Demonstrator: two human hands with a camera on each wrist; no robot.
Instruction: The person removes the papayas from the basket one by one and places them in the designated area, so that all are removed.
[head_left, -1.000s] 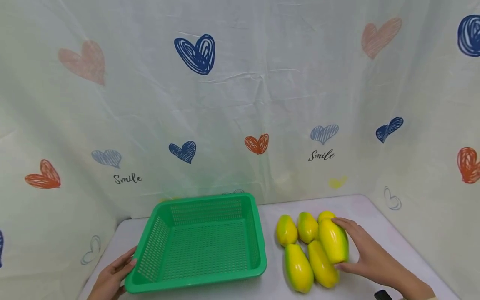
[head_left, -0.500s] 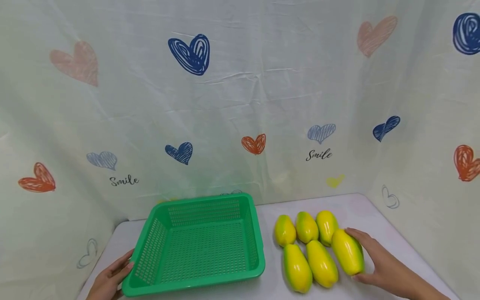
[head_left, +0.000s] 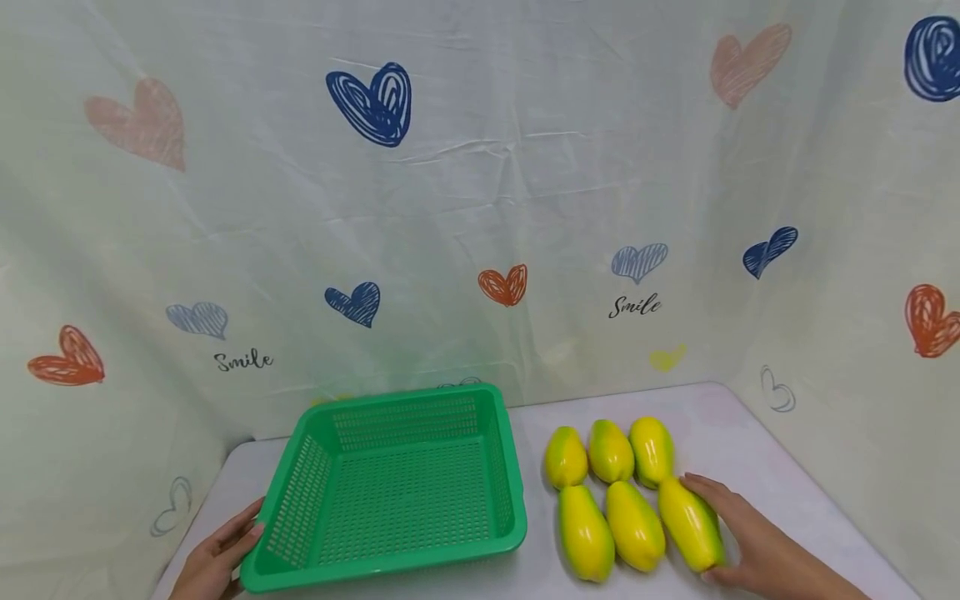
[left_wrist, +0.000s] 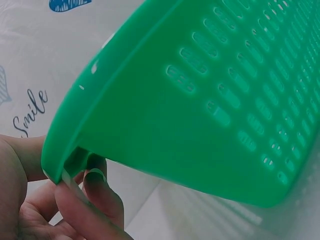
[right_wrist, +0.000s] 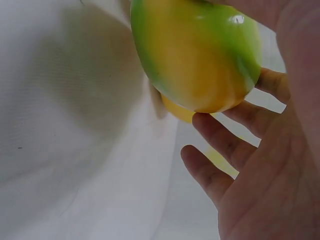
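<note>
My left hand (head_left: 213, 557) grips the left rim of a green plastic basket (head_left: 384, 568), which has slotted walls and a perforated bottom. The left wrist view shows the fingers (left_wrist: 90, 207) curled at the underside of the rim. On the right, my right hand (head_left: 750, 537) holds a yellow-green papaya (head_left: 690, 523) between thumb and fingers, low over the table at the right end of the near row. In the right wrist view the fingers (right_wrist: 222, 137) reach along the glossy papaya (right_wrist: 195, 55). Nothing lies in the basket.
Several more papayas stand close together in two rows: a far row with a papaya (head_left: 651, 452) at its right end, and a near row with a papaya (head_left: 634, 527) in the middle. A white-covered table (head_left: 536, 454) bears everything. Behind hangs a curtain (head_left: 450, 208) printed with hearts.
My right hand has brought the papaya rightward and down, from over the others to the right end of the near row. The left hand keeps its grip on the basket; the view shifted slightly.
</note>
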